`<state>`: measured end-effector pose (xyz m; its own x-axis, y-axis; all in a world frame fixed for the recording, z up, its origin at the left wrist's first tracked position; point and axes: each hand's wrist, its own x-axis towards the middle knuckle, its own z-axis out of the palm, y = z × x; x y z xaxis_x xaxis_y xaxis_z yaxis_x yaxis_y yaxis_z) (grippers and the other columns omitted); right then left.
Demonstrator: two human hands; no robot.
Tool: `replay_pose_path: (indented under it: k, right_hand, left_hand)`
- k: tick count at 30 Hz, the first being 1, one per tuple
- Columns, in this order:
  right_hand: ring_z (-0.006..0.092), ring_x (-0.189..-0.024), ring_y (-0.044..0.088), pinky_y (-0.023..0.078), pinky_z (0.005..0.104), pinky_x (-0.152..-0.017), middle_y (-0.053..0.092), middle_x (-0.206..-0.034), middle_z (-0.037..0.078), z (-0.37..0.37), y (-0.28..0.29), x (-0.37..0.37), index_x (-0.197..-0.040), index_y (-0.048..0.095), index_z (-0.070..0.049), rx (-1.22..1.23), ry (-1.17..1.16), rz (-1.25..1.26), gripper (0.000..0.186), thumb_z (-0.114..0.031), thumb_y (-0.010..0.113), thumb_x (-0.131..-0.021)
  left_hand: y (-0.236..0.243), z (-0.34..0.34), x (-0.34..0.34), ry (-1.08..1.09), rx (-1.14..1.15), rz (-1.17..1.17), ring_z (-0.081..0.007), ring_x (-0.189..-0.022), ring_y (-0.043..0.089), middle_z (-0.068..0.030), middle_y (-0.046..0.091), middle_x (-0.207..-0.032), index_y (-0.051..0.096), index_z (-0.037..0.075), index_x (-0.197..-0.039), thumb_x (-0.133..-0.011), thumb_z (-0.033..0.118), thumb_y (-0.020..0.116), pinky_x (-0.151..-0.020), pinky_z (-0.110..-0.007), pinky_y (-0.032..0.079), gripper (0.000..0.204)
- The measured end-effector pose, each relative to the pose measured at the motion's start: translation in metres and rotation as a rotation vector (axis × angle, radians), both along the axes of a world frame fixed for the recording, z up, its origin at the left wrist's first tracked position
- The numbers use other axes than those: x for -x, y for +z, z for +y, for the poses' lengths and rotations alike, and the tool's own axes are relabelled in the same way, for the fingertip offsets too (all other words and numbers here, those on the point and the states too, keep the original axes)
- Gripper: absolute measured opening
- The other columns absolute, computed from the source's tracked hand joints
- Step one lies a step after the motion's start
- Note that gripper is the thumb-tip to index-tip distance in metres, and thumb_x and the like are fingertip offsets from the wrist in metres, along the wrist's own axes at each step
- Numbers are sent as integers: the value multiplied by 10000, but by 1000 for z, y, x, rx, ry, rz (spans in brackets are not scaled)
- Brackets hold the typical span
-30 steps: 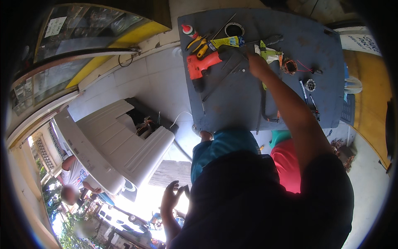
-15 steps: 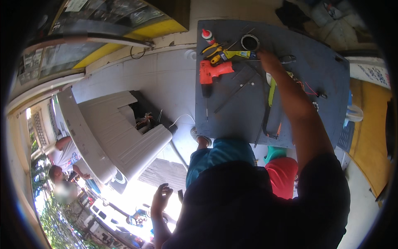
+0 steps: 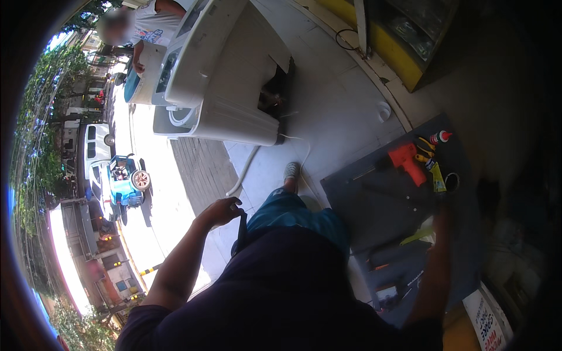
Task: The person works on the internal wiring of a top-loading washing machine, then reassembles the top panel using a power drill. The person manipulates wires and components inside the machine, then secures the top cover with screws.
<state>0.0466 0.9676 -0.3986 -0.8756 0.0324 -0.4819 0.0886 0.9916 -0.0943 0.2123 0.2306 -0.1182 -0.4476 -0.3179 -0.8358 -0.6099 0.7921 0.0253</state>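
Note:
My left hand [image 3: 221, 212] hangs at my left with fingers loosely curved and apart, beside a dark strap-like piece [image 3: 242, 228]; I see nothing held in it. My right hand [image 3: 441, 212] reaches over the dark grey tabletop [image 3: 345, 193] near a metal ring [image 3: 452, 181]; shadow hides its fingers. Around it lie a red drill [image 3: 408, 165], yellow-handled pliers [image 3: 425, 146], a red-capped bottle [image 3: 440, 137], a yellow packet [image 3: 437, 178], a green part [image 3: 410, 237] and dark rods and tools.
A tilted white appliance [image 3: 222, 88] stands ahead-left, its hose [image 3: 243, 175] on the floor; another person [image 3: 155, 23] is beside it. A yellow-framed glass cabinet [image 3: 404, 52] is at upper right. A sunlit street with vehicles [image 3: 126, 181] lies left.
My view has swung round leftward, so the tabletop now shows at lower right and more street at left. My right hand stays over the tabletop; my left hand stays by my side.

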Motion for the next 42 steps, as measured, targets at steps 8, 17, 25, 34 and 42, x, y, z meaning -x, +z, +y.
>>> replay_pose_path:
  k: [8, 17, 25, 34, 42]
  right_hand:
    - [411, -1365, 515, 395, 445, -1152, 584, -1392, 263, -14, 49, -20, -1478, 491, -50, 399, -71, 376, 483, -61, 549, -999]
    - [386, -1352, 527, 385, 447, -1163, 582, -1384, 252, 3, 56, -56, -1457, 501, -41, 350, -220, 198, 453, -78, 544, -1008]
    - [395, -1352, 515, 363, 496, -1184, 590, -1368, 245, 12, 101, -89, -1402, 547, 2, 176, 86, 415, 406, -39, 533, -998]
    - [428, -1335, 514, 373, 534, -1165, 621, -1328, 236, -17, 129, -35, -1263, 643, -9, -43, 277, 622, 282, -77, 551, -1005]
    - [429, -1325, 516, 393, 495, -1124, 578, -1368, 266, -279, 213, -29, -1347, 569, 38, 38, 42, 347, 369, -196, 470, -1080]
  left_hand:
    - [-18, -43, -49, 101, -57, 27, -364, -1095, 700, -212, 738, -1153, 628, 26, -1333, -942, 420, 687, -955, -433, 537, 558]
    - [-55, -96, -94, 115, -48, 9, -356, -1062, 706, -216, 741, -1113, 628, 28, -1334, -945, 440, 674, -930, -434, 535, 569]
    - [-73, -128, -82, 152, -108, 76, -377, -1093, 694, -236, 727, -1156, 635, 21, -1324, -949, 442, 664, -953, -450, 528, 565]
    - [-39, -126, -3, 160, 63, 697, -385, -1144, 670, -225, 634, -1303, 577, 40, -1370, -924, 205, 725, -997, -448, 540, 498]
    - [-65, -227, 141, -1, 551, 840, -356, -1162, 633, -184, 665, -1179, 563, 47, -1264, -836, 348, 801, -1009, -464, 472, 575]
